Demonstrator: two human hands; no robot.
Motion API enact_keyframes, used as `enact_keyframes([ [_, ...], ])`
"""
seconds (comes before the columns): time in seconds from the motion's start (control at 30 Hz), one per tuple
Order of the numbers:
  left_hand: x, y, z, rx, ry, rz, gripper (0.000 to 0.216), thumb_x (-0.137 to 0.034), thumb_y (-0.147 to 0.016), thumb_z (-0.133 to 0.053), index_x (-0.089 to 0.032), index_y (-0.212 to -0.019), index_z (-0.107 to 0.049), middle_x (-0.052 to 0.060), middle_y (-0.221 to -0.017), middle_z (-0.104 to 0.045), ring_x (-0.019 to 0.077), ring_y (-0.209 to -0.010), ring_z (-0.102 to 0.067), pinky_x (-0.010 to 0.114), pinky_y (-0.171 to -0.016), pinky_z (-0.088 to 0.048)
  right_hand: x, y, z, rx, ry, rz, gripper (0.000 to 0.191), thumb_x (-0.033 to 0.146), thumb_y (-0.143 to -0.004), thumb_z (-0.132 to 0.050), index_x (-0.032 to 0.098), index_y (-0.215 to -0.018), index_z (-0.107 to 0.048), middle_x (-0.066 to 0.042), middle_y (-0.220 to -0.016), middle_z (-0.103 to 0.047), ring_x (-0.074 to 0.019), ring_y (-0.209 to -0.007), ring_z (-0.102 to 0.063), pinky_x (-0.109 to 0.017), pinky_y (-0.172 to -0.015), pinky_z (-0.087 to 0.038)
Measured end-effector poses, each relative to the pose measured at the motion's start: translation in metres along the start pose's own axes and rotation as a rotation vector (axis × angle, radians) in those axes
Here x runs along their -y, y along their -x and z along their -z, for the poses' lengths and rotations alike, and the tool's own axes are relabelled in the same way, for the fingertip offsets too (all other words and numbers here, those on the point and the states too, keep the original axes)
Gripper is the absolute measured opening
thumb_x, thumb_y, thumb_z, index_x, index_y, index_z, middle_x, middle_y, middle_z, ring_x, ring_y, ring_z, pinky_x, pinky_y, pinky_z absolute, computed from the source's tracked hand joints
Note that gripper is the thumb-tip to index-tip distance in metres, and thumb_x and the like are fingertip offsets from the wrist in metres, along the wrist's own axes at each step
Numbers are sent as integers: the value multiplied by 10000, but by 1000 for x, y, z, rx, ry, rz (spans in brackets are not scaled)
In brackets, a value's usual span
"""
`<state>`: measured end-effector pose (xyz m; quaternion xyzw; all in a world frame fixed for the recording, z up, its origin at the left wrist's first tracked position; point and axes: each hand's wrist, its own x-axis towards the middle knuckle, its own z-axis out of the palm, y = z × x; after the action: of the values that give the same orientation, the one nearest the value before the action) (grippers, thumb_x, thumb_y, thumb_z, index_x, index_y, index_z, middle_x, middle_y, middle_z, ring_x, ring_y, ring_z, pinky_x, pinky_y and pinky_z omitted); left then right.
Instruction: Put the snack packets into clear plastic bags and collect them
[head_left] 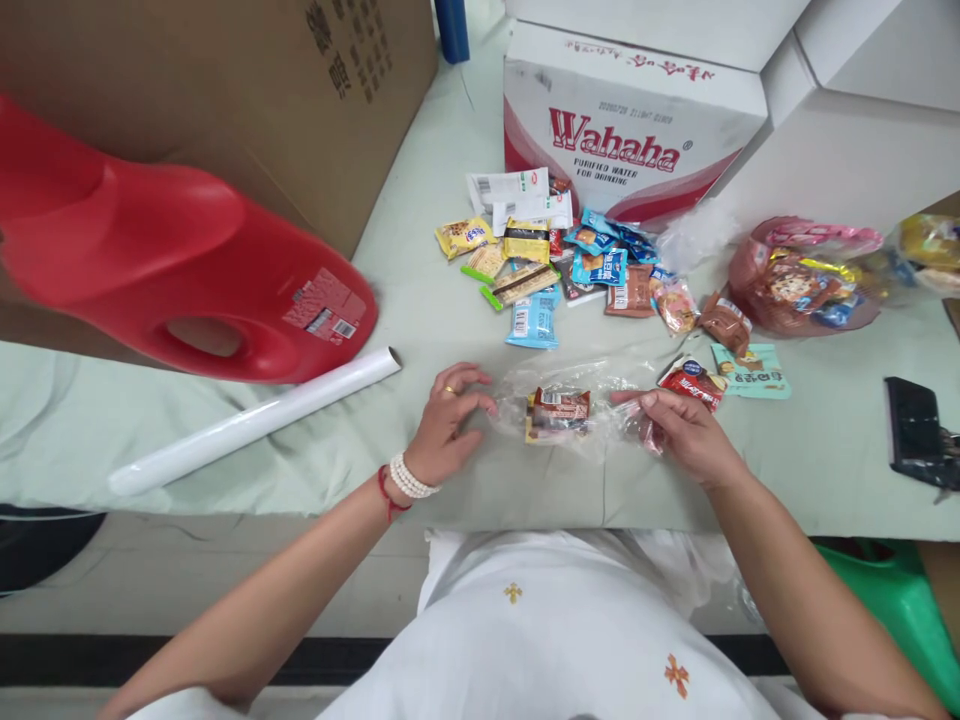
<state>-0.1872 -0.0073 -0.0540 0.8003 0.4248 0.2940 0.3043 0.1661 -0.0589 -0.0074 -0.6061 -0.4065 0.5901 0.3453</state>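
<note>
A clear plastic bag (592, 385) lies on the pale green table cover (450, 320) in front of me, with a brown snack packet (559, 412) inside it. My left hand (448, 425) pinches the bag's left edge. My right hand (686, 432) grips the bag's right edge, fingers closed on the plastic. A red snack packet (694, 381) lies just beyond my right hand. A pile of several small snack packets (559, 265) is spread farther back.
A big red jug (150, 260) lies on its side at left, with a white paper roll (255, 420) below it. A brown carton (300, 90) and a Wahaha water box (622, 130) stand behind. A pink bag of snacks (802, 275) and a black phone (915, 430) are at right.
</note>
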Motion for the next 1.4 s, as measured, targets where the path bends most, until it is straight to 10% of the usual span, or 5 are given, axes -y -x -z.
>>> enact_keyframes([
  [0.2, -11, 4, -3, 115, -164, -91, 252, -472, -793, -718, -224, -827, -693, 103, -1514, -544, 437, -1599, -117, 743, -1238, 17, 7, -3, -5, -15, 0, -40, 473, 673, -814, -751, 201, -810, -724, -14, -656, -663, -106, -486, -458, -249, -465, -378],
  [0.4, -7, -2, -12, -128, -67, 151, 443, -419, -966, -568, -215, -574, -547, 63, -1180, -736, 302, -1474, -428, 606, -1246, -274, -4, -10, 0, -61, 48, -95, 550, 745, -772, -734, 199, -773, -671, 27, -531, -530, -114, -467, -440, -245, -438, -310],
  [0.83, -25, -10, -30, -387, -416, 169, 365, -167, -831, -659, -291, -1170, -711, 93, -1548, -502, 384, -1593, -213, 697, -1262, -133, 29, -27, 7, -306, 1212, 410, 397, 499, -1011, -476, 188, -1005, -723, -140, -993, -711, -296, -909, -600, -397, -797, -440],
  [1.0, -34, -15, -30, -212, -352, -28, 594, -115, -838, -666, -461, -1320, -671, -23, -1678, -400, 383, -1636, -70, 754, -1242, 48, 53, -93, -17, -91, 1212, 587, 517, 514, -958, -595, 138, -1307, -658, -200, -1235, -680, -380, -1180, -554, -495, -1028, -408],
  [1.4, -39, -21, -39, -141, -345, -26, 313, -255, -893, -635, -336, -1170, -757, 54, -1532, -573, 379, -1601, -220, 760, -1236, -23, 71, -104, -35, 242, 696, 300, 355, 519, -905, -643, 176, -903, -731, 23, -630, -589, -117, -550, -437, -252, -545, -324],
])
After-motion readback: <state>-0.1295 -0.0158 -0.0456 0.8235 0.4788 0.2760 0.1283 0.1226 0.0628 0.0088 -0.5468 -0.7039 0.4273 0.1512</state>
